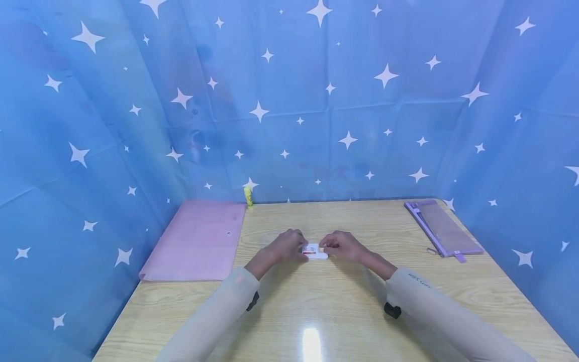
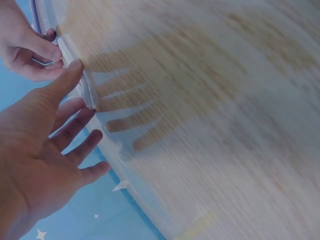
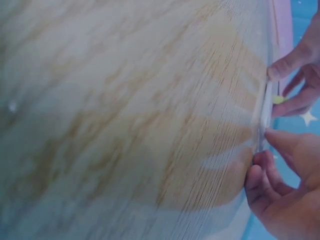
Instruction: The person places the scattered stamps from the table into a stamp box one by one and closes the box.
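White and rectangular, a small printed piece (image 1: 315,255) with red and dark marks is sitting between the person's 2 hands, near the middle of a pale wood-grain table (image 1: 362,216), in the head view. The bare left hand (image 1: 286,245) is pinching its left end, and the bare right hand (image 1: 346,246) is pinching its right end. Pale grey sleeves (image 1: 217,311) are covering both forearms, the right sleeve bearing dark lettering. Toward the left, a pink translucent plastic folder (image 1: 194,241) is lying flat; near its far right corner, a yellow cylindrical stick (image 1: 248,197) is standing upright at the table's back edge. Toward the right, a flat mesh pouch with purple trim (image 1: 445,229) is lying at an angle. Behind everything, a blue cloth curtain with white stars (image 1: 289,85) is hanging.

From the left wrist, the piece is showing edge-on as thin pale layers. The left thumb is pressing its near side, fingertips are meeting its lower end, and the remaining fingers are spreading loosely. The right hand is gripping the upper end.

From the right wrist, where details are blurring, the right thumb and curled fingers are gripping the nearer end, while the left hand is holding the farther end.
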Available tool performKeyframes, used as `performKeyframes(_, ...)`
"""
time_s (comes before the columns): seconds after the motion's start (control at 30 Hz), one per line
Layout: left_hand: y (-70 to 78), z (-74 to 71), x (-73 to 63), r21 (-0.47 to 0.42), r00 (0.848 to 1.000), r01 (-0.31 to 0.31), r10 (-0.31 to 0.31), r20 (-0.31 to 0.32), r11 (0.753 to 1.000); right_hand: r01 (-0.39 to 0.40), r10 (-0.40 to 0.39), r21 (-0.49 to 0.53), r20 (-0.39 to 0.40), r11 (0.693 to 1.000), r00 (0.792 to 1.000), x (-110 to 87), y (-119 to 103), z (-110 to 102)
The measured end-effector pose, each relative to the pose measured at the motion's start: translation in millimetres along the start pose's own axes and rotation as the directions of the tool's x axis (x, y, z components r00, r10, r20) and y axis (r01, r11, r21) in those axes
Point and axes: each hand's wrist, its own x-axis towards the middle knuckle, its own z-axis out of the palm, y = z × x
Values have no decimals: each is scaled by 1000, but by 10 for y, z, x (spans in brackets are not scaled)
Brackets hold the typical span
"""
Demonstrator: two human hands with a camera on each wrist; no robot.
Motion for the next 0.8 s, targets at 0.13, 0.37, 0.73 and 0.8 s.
performKeyframes(0.13, 13, -16, -4, -5, 1000, 9, -9, 2, 1000, -4, 4, 10, -4, 1000, 1000, -5, 0, -4)
performKeyframes(0.37, 20, -10, -8, -5, 1000, 17, -17, 5, 1000, 2, -2, 16, -12, 1000, 1000, -11, 2, 3)
performKeyframes(0.73, 13, -5, 5, 3, 1000, 15, -15, 8, 1000, 14, -14, 17, -15, 1000, 1000, -9, 18, 3)
performKeyframes(0.8, 13, -6, 7, 5, 1000, 17, -17, 11, 1000, 16, -16, 9, -18, 1000, 1000, -8, 25, 6)
